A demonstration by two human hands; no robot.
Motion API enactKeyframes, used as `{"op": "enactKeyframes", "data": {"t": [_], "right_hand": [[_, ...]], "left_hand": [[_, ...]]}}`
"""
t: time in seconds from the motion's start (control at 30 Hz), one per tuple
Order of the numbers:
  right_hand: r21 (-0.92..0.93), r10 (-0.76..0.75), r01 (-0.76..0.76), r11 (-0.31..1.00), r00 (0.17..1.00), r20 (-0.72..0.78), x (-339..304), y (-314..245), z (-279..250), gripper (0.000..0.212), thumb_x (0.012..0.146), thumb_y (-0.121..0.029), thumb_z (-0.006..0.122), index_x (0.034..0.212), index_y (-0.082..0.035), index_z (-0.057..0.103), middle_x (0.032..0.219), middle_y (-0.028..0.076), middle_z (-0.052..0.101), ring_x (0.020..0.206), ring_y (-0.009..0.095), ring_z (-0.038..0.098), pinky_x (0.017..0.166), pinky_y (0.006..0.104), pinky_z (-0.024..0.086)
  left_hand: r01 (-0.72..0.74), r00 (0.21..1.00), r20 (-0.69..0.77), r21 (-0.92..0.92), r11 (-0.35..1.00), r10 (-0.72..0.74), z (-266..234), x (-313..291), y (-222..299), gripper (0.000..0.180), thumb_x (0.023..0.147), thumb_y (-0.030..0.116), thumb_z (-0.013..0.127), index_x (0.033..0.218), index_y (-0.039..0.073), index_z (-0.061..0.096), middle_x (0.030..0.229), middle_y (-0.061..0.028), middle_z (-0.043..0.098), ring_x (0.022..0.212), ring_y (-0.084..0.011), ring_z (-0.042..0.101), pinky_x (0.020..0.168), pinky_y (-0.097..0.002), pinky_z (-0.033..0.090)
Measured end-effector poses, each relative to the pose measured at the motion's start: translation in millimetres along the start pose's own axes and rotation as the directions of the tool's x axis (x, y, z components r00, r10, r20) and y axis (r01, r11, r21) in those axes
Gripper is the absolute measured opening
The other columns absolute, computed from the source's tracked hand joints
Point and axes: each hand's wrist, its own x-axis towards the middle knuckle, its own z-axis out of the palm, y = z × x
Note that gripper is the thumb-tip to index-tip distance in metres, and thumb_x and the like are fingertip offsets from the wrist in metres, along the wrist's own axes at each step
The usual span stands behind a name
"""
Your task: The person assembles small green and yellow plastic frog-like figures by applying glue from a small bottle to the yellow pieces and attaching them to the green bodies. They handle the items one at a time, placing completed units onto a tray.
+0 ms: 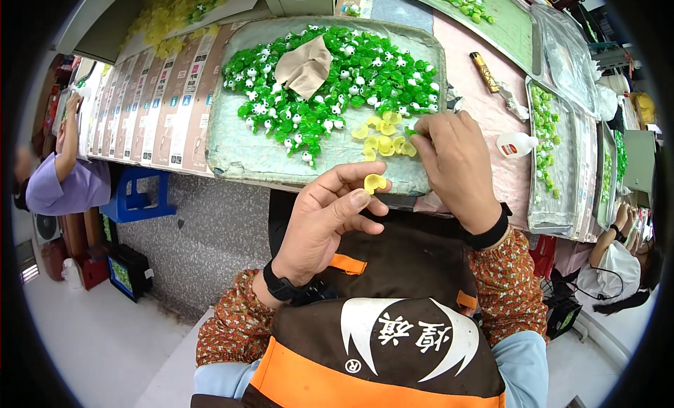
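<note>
A brown and orange apron (393,324) fills the foreground. Above it, the left hand (324,222) pinches a yellow plastic piece (375,183) between thumb and forefinger, just off the near edge of the grey tray (239,152). The right hand (456,162), fingers curled downward, touches the small yellow pile (382,138) beside the green pieces (337,78); whether it grips one is unclear.

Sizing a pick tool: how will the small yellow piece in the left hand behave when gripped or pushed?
The yellow piece is pinched in the left hand fingertips alone: probably very light. It looks glossy, translucent plastic: likely stiff and slippery. Its flat, lobed shape suggests it would slide, not roll, like the ones on the tray.
</note>
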Motion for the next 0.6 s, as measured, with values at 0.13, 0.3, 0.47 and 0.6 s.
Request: {"op": "enactKeyframes", "data": {"t": [0.13,0.3,0.47,0.6], "right_hand": [[0.403,0.136,-0.095,0.91,0.988,-0.074,-12.9,-27.8,-23.8,0.019,0.081,0.004,0.072,0.097,-0.001,0.064,0.087,0.012,0.064,0.078,0.03,0.06,0.069,0.0395,0.048],[0.547,0.182,-0.09,0.832,0.976,-0.116,-32.4,-60.6,-38.6,0.026,0.077,0.01,0.074,0.1,0.0,0.066,0.087,0.014,0.066,0.073,0.029,0.065,0.063,0.0366,0.051],[0.523,0.19,-0.072,0.849,0.966,-0.176,-45.7,-68.6,-22.9,0.025,0.078,0.009,0.075,0.099,0.0,0.066,0.087,0.015,0.067,0.074,0.029,0.068,0.062,0.0358,0.054],[0.465,0.163,-0.057,0.883,0.968,-0.191,-48.9,-70.7,-19.2,0.021,0.079,0.007,0.077,0.096,0.0,0.066,0.087,0.015,0.068,0.073,0.029,0.069,0.06,0.0359,0.055]], "left_hand": [[0.003,1.0,-0.009,0.0,1.0,-0.003,0.9,-1.2,-3.4,0.039,0.102,0.013,0.063,0.139,0.001,0.057,0.123,-0.0101,0.066,0.1,-0.0138,0.068,0.08,-0.0276,0.063],[-0.004,0.999,-0.032,0.071,0.997,0.007,8.1,-1.6,-6.0,0.038,0.102,0.01,0.064,0.138,0.003,0.058,0.118,-0.0073,0.066,0.101,-0.013,0.067,0.08,-0.0267,0.062],[-0.04,0.999,-0.007,0.112,0.993,0.041,9.4,0.0,-14.9,0.037,0.101,0.006,0.063,0.137,0.003,0.059,0.117,-0.0056,0.066,0.103,-0.0124,0.067,0.08,-0.0263,0.062],[-0.053,0.999,-0.003,0.115,0.992,0.054,12.0,-0.6,-18.8,0.036,0.101,0.004,0.062,0.137,0.003,0.059,0.117,-0.0044,0.066,0.105,-0.0116,0.066,0.081,-0.0256,0.061]]}}
